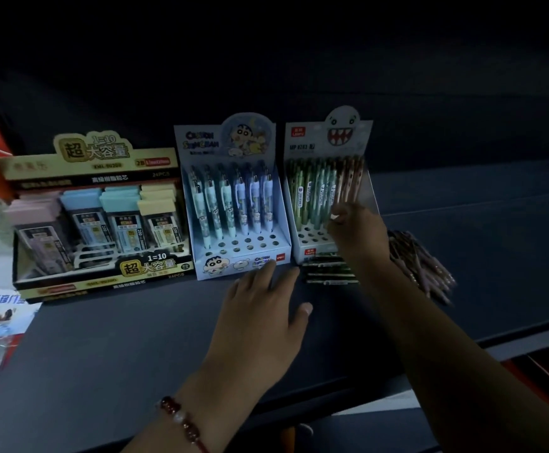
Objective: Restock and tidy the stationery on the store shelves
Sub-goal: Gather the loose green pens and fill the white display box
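A dark shelf (119, 338) fills the middle, with three boxes of pens and refills in a row. The left hand (260, 318) lies flat and loose, fingers spread, by the blue box (233, 204). The right hand (358, 230) reaches into the ghost box (328, 178) at center right, fingers at its pens (315, 188); I cannot tell if it grips one.

A: Very dim overall; the back of the shelf (266, 76) is almost black.
B: Light falls mostly on the left; the lead box (96, 207) looks brightest, its gold print glinting.
A: The right hand (358, 230) is smeared by motion; the left edge is blurred and bent; the loose pens (423, 266) are murky.
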`<action>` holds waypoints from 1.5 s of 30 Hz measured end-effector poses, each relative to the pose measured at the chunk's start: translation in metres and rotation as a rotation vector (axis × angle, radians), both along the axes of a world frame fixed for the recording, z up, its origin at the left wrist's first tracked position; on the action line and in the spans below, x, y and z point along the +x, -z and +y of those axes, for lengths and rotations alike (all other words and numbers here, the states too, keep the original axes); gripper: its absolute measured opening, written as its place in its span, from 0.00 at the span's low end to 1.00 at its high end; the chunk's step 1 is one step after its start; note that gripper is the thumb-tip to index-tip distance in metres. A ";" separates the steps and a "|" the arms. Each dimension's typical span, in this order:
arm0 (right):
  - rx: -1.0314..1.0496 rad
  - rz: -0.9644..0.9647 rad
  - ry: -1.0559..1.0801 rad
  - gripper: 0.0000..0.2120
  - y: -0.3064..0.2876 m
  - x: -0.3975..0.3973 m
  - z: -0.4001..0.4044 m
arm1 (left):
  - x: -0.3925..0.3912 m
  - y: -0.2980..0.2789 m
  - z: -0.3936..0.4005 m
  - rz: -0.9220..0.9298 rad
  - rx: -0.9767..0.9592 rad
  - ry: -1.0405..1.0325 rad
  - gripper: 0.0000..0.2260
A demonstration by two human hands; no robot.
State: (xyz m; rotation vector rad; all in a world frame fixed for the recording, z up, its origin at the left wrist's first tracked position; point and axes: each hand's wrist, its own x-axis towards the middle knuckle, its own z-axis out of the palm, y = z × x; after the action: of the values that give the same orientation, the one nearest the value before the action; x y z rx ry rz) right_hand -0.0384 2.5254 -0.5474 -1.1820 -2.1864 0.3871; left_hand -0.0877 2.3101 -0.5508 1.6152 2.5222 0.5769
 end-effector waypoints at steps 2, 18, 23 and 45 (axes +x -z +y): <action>-0.003 0.020 -0.052 0.12 -0.004 0.011 -0.005 | -0.002 -0.001 -0.002 -0.001 -0.001 0.001 0.26; 0.122 -0.575 -0.309 0.22 0.016 0.096 -0.049 | 0.020 -0.001 -0.018 -0.002 -0.056 0.052 0.26; 0.106 -0.591 -0.302 0.20 0.012 0.093 -0.051 | 0.025 0.001 -0.030 -0.017 -0.058 0.024 0.26; -0.124 -0.575 -0.498 0.14 0.004 0.089 -0.062 | 0.015 0.003 -0.039 -0.034 -0.016 -0.020 0.26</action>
State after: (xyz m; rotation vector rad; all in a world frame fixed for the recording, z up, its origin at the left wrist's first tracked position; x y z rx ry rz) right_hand 0.0506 2.4632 -0.5513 -0.8620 -3.0093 0.4270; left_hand -0.0730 2.2713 -0.5538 1.5637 2.5150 0.5792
